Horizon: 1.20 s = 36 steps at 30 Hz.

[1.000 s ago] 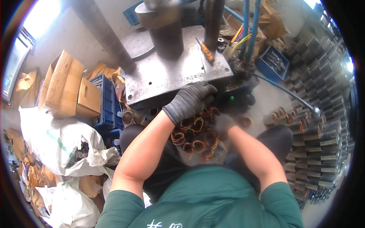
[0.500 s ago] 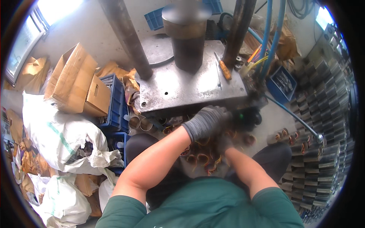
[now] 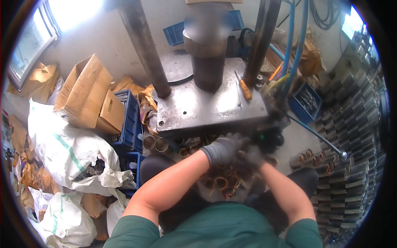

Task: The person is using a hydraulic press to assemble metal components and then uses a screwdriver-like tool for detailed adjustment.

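Item: work at a press, seen from above.

Landmark: the steel press plate point(image 3: 211, 109), with a thick ram point(image 3: 209, 62) standing over its middle.

Left hand point(image 3: 223, 149): gloved in grey, at the front edge of the plate, fingers curled downward. A second ago it lay lower and flatter over the rings; it now sits closer in under the plate's front lip. What the fingers close on is hidden; grip cannot be told.

Right hand point(image 3: 254, 156): gloved, blurred with motion, just beside the left hand and touching it, also below the plate's front edge. Whether it grasps anything cannot be told.

Copper-wound rings point(image 3: 223, 184): a heap in the lap, just in front of the plate and below both hands. The heap looks unchanged in place.

Judgement: both hands have drawn together toward the plate's front, which suggests a ring is being picked or readied, none yet on the plate.

Also present: orange-handled tool point(image 3: 245, 90) on the plate's right side; blue crate point(image 3: 129, 120) and cardboard box point(image 3: 84, 95) left of the plate; white sacks point(image 3: 66, 153) further left; stacked metal parts point(image 3: 351, 157) right of the plate.
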Tool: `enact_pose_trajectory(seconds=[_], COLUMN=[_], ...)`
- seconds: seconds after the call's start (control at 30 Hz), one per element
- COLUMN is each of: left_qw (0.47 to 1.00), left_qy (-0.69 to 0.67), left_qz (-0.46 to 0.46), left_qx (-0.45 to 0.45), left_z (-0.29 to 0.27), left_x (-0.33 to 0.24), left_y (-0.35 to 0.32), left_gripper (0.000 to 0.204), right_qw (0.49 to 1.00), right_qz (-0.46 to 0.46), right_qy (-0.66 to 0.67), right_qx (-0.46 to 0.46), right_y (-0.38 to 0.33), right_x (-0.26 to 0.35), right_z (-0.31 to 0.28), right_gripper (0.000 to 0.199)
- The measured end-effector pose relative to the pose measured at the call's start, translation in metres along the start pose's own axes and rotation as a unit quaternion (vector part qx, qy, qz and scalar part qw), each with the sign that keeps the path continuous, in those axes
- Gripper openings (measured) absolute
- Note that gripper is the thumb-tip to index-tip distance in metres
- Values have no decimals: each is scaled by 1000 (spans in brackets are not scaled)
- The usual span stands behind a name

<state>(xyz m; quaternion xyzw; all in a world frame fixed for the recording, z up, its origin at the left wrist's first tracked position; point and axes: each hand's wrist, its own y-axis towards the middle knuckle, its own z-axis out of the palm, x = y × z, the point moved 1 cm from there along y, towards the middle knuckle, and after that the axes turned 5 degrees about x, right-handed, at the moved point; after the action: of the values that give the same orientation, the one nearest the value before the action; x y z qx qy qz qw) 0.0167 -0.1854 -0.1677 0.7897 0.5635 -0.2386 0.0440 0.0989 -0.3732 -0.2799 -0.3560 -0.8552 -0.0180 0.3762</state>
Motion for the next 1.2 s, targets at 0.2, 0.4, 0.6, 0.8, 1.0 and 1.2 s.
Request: enact_pose_trajectory(seconds=[0.2, 0.4, 0.6, 0.8, 1.0, 1.2], left_qw=[962, 962, 859, 826, 561, 809], left_qy=[-193, -194, -343, -253, -635, 65], left_qz=[107, 18, -19, -210, -115, -118], left_qx=[-162, -194, -380, -458, -518, -572], left_z=[10, -9, -25, -57, -64, -70], left_x=[-16, -38, 32, 127, 130, 33], left_y=[1, -12, -3, -29, -39, -42], left_gripper=[116, 101, 71, 80, 75, 64], right_qw=[761, 741, 915, 820, 840, 762], right_qz=[91, 13, -247, -94, -207, -197], right_qy=[642, 669, -18, 535, 414, 560], right_qx=[2, -55, -319, -180, -283, -258], right_y=[-24, -36, -44, -49, -52, -39], right_x=[18, 47, 36, 37, 48, 56], right_z=[-51, -38, -68, -100, -125, -121], right_gripper=[39, 39, 50, 110, 75, 40])
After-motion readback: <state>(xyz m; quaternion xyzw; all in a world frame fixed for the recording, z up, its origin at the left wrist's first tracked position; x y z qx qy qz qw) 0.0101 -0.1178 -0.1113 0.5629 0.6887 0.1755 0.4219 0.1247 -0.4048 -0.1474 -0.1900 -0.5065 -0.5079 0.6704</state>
